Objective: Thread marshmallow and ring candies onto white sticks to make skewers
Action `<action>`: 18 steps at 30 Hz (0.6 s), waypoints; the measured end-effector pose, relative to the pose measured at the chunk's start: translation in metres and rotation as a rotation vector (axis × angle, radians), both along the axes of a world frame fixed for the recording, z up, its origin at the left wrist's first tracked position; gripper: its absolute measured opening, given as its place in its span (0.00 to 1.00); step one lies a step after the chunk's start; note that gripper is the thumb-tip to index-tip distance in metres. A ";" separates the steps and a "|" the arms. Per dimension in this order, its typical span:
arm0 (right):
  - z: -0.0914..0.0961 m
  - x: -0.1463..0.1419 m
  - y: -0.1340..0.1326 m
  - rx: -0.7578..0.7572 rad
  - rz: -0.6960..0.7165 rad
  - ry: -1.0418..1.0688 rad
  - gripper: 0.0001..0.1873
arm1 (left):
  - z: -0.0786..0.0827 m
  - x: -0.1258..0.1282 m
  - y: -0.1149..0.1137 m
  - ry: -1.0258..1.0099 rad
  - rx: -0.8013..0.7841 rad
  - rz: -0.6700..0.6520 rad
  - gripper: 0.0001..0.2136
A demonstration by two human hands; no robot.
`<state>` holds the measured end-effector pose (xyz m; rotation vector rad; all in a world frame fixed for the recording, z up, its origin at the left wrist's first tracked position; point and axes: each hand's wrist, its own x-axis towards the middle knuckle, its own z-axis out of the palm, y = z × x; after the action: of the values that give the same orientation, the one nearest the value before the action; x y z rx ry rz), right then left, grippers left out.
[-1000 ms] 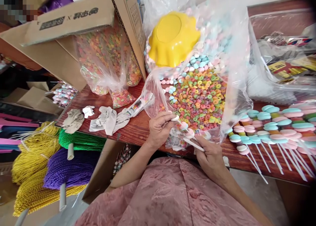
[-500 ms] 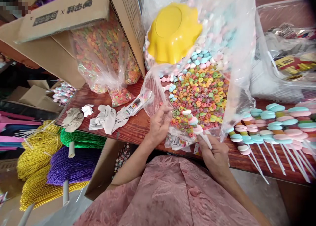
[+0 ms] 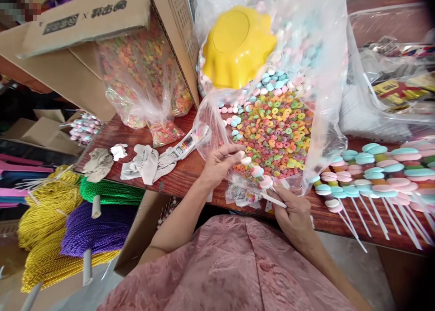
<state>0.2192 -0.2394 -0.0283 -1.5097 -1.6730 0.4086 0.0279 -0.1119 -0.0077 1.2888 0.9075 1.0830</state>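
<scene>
Clasping a white stick near its lower end, the right hand has its fingers clamped on it, the candy skewer angling up and left over the front edge of the ring gummies. Pink, blue and white pieces are threaded along the skewer. The left hand is at its white tip, thumb and fingers drawn close together; whether they pinch a piece or merely touch it, I cannot tell.

The gummies spread over the worktop in front of pink and blue marshmallows, with clear plastic around them. An upturned yellow bowl rests at the back. To the right lie rows of loaded skewers, white sticks pointing toward the person. On the left, a bagged heap of ring gummies bulges out of an open cardboard box, behind crumpled grey cloth.
</scene>
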 end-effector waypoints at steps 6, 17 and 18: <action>0.000 -0.003 -0.001 0.001 0.009 -0.046 0.12 | -0.001 0.011 -0.025 0.040 0.239 0.067 0.09; 0.008 -0.008 -0.006 -0.004 0.036 0.001 0.12 | -0.018 0.021 -0.042 0.151 0.472 0.226 0.12; 0.009 -0.010 -0.006 0.003 0.032 0.028 0.13 | -0.019 0.022 -0.044 0.142 0.443 0.230 0.12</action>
<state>0.2089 -0.2451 -0.0196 -1.4703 -1.6774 0.4421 0.0497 -0.1555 -0.0265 1.6704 0.9723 1.4433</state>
